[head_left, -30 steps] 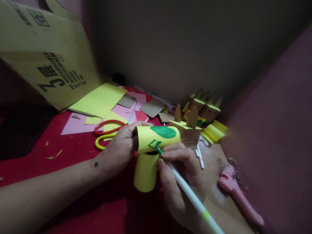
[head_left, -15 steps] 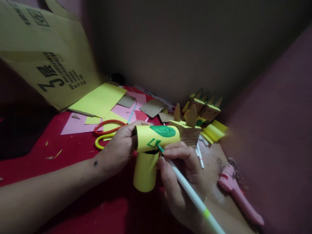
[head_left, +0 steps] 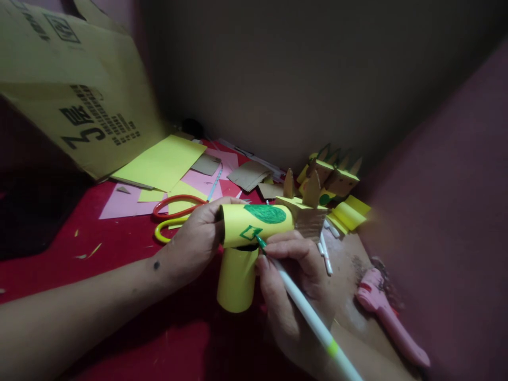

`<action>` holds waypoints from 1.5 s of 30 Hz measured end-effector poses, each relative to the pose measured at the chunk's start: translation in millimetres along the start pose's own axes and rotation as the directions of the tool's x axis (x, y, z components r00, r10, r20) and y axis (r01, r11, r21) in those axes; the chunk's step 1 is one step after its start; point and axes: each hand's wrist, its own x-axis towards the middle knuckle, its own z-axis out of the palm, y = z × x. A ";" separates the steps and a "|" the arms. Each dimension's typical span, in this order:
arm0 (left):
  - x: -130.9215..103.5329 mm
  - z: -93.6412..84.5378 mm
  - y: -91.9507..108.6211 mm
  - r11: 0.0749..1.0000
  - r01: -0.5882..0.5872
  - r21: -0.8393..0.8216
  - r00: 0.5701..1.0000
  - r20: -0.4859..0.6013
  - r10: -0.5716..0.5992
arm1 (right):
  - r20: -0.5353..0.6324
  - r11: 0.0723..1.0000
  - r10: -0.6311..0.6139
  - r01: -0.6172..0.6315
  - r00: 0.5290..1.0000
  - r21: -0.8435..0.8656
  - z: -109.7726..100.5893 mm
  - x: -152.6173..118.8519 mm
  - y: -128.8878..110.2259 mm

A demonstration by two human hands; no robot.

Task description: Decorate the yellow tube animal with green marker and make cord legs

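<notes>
My left hand (head_left: 198, 238) grips the open end of a yellow paper tube figure (head_left: 234, 217), with the fingers partly hidden behind and inside it. A filled green oval and a green diamond outline mark the tube. Its other end carries a brown cardboard head (head_left: 307, 219) with two pointed ears, and a second yellow tube (head_left: 237, 280) hangs below like a leg. My right hand (head_left: 296, 286) pinches a white felt-tip pen (head_left: 304, 307), whose green tip touches the diamond's right corner.
Behind my left hand lie red-and-yellow-handled scissors (head_left: 174, 206), yellow paper (head_left: 166, 161) and cardboard scraps (head_left: 250, 174). Similar eared figures (head_left: 341, 177) stand at the back right. A pink glue gun (head_left: 391, 315) lies at right; a large cardboard box (head_left: 79, 95) stands at left.
The pen has tilted very slightly, its rear end shifting a little left. My left hand and the tube figure stay in place.
</notes>
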 end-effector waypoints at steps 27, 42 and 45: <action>1.4 -1.1 -2.9 0.999 0.028 -0.022 1.000 0.000 -0.028 | 0.032 1.000 -0.009 0.008 0.999 0.021 -2.6 0.6 -0.2; 1.2 -2.5 -4.7 0.998 0.048 -0.029 0.999 0.003 -0.048 | 0.071 0.999 -0.035 0.035 0.997 0.002 -4.1 4.2 -2.1; 0.3 -1.3 -2.8 0.999 0.031 -0.016 0.999 0.008 -0.031 | 0.068 0.999 -0.043 0.043 0.997 -0.005 -3.5 4.2 -2.7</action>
